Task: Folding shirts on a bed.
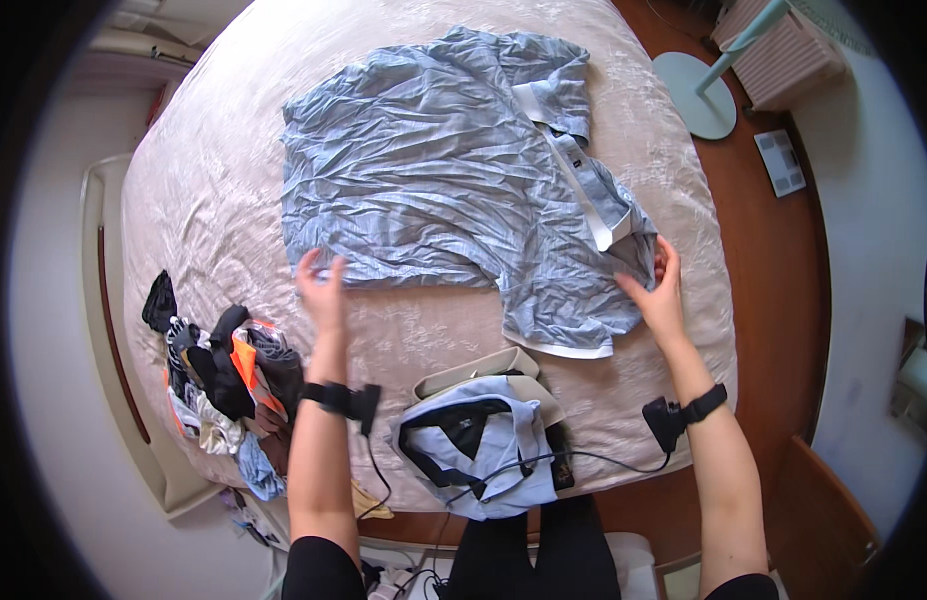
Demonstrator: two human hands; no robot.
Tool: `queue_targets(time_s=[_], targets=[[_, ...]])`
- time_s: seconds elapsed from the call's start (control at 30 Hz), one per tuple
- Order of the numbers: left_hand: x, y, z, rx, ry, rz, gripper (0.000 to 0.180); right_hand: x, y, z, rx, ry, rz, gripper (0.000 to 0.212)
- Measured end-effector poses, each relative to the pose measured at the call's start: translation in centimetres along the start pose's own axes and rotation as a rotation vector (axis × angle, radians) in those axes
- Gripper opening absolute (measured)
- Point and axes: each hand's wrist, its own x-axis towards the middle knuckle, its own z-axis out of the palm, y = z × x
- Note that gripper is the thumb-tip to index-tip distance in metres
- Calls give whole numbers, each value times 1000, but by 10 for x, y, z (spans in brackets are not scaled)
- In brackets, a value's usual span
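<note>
A wrinkled light-blue short-sleeved shirt (413, 170) lies spread out on the bed, its collar toward the right and its hem toward the left. My left hand (323, 288) is at the near corner of the hem, fingers apart, with the fingertips at the fabric. On the other side, my right hand (663, 295) rests at the shirt's shoulder edge beside the collar. Its thumb lies over the cloth, spread away from the fingers at the outer edge. Neither hand visibly grips the cloth.
Folded light-blue and beige garments (483, 440) sit at the bed's near edge. A mixed clothes pile (233, 380) lies at left. Cables hang from black bands on both wrists. Beyond the bed's right side stand a pale-green round base (695, 95) and a white scale (780, 163).
</note>
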Motion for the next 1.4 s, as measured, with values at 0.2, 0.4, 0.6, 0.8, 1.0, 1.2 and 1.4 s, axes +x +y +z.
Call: queue_targets(time_s=[0.2, 0.4, 0.6, 0.8, 1.0, 1.2, 1.4], targets=[[62, -122, -56, -190, -16, -444, 42, 35, 10, 33, 349, 201, 121, 20], [43, -105, -98, -811, 119, -386, 11, 43, 8, 2, 261, 234, 92, 17], [-37, -166, -164, -917, -322, -448, 9, 59, 48, -49, 70, 225, 295, 22], [-64, -137, -149, -829, -378, -676, 20, 43, 17, -37, -360, 389, -139, 57], [-43, -141, -135, -728, -296, -573, 25, 63, -39, -10, -1031, 131, -468, 22], [-59, -160, -138, -747, -233, -586, 20, 129, 3, -81, 200, 341, 266, 36], [-56, -159, -147, -691, -314, -601, 18, -19, 12, -34, 260, -138, 693, 45]])
